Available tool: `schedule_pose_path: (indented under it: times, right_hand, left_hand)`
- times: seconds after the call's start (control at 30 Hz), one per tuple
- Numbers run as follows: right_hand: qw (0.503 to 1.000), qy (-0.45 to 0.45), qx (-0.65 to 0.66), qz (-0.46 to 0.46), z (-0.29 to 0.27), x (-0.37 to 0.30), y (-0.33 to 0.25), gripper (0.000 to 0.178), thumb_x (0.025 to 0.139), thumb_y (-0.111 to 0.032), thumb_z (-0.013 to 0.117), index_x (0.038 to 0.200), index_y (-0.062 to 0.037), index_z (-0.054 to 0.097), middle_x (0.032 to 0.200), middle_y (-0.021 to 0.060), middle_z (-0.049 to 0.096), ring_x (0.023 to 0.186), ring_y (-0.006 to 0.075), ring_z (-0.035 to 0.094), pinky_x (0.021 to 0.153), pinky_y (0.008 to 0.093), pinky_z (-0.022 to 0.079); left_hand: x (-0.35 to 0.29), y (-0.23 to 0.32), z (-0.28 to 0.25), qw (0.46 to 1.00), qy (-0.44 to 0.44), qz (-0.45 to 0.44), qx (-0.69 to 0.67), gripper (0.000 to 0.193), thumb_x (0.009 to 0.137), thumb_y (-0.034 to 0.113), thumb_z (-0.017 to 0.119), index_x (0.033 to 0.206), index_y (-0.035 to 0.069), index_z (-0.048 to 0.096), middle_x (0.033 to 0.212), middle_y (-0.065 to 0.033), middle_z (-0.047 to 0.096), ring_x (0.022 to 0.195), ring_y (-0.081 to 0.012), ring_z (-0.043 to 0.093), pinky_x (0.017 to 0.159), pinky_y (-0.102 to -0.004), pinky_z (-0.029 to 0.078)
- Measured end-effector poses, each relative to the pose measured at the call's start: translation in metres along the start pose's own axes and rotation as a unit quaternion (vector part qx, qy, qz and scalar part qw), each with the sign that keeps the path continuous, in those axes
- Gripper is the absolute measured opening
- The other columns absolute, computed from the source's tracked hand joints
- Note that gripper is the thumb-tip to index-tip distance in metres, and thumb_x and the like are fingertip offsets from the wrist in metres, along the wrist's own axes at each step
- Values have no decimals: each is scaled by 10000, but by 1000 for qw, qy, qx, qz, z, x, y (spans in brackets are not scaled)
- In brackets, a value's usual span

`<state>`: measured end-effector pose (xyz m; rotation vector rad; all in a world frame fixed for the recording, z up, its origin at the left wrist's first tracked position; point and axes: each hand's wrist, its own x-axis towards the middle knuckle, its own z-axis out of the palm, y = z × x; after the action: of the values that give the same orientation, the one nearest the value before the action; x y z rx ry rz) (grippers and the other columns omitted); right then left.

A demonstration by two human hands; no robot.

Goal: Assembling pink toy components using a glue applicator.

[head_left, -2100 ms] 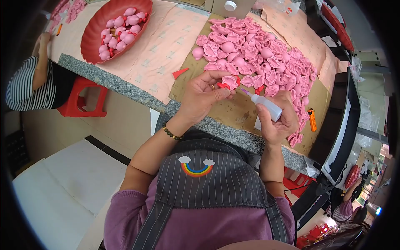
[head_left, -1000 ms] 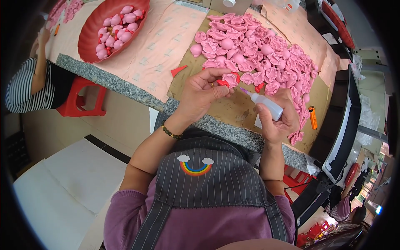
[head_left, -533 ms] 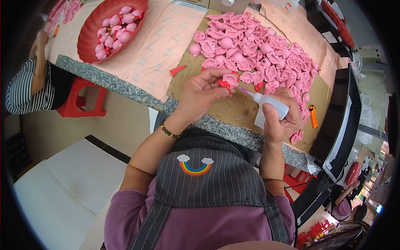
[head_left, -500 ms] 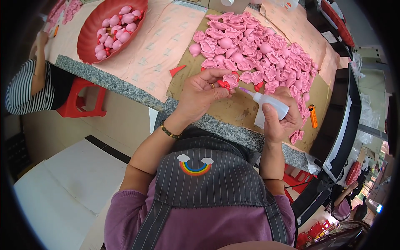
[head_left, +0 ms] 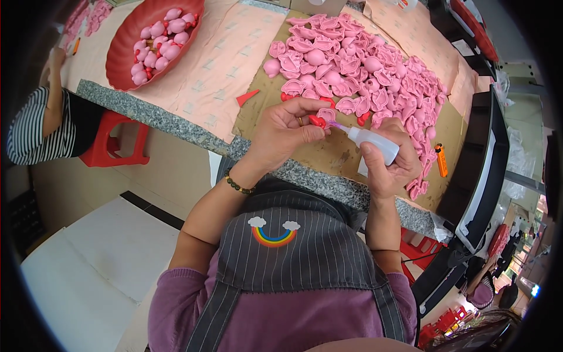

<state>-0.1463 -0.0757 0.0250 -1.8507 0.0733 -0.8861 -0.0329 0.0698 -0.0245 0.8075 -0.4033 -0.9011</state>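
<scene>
Indoors, over speckled table (head_left: 141, 111) near red stool (head_left: 103, 132), left hand (head_left: 284, 132) pinches pink piece (head_left: 326, 114), right hand (head_left: 392, 168) grips bottle (head_left: 374, 143).

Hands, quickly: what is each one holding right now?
Left hand: closed, pinching a pink piece.
Right hand: closed around a squeeze bottle.

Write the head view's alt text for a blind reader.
A person's left hand pinches a small pink and red piece while the right hand aims a squeeze bottle at it. A heap of pink pieces lies beyond; a red bowl of round pieces sits at upper left.
</scene>
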Motion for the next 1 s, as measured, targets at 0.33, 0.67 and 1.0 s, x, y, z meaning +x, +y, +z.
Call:
schedule_pose_path:
  times: [0.33, 0.67, 1.0]
  right_hand:
    - [1000, 22, 2, 3, -1, -2, 1, 155, 699, -42, 666, 809, 23, 578, 693, 78, 553, 647, 161, 445, 634, 288, 341]
    - [1000, 20, 9, 2, -3, -3, 2, 158, 695, -62, 667, 794, 15, 571, 684, 75, 537, 644, 160, 433, 621, 286, 331]
    - [1000, 10, 2, 0, -1, -2, 1, 172, 689, -63, 681, 798, 12, 571, 676, 67, 532, 636, 159, 434, 617, 285, 329]
  left_hand:
    - [0, 0, -1, 999, 15, -8, -32, 380, 786, -62, 603, 1154, -30, 511, 1017, -102, 604, 874, -145, 595, 762, -272, 519]
    - [1, 1, -5, 993, 7, -15, -121, 364, 824, -1, 589, 1176, -18, 496, 986, -108, 606, 825, -169, 597, 716, -285, 496]
    - [1, 1, -4, 995, 10, -14, -95, 367, 819, -4, 595, 1175, -11, 504, 979, -102, 606, 827, -160, 595, 712, -275, 495]
